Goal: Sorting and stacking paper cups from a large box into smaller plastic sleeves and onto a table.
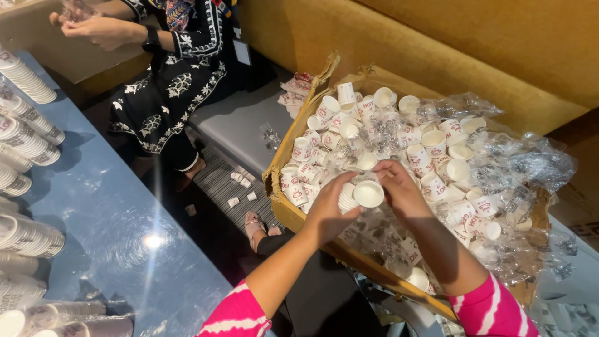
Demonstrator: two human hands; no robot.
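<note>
Over the box (284, 209) of loose cups, the left hand (329, 209) grips a short cup stack (359, 195) lying sideways, mouth toward the right hand (402, 190), whose fingers pinch its rim.

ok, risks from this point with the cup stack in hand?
The short cup stack is pinched only between left hand and right hand; it could slip apart. The cardboard box overhangs the bench edge and may tip. Loose cups on the floor suggest spills already happen.
</note>
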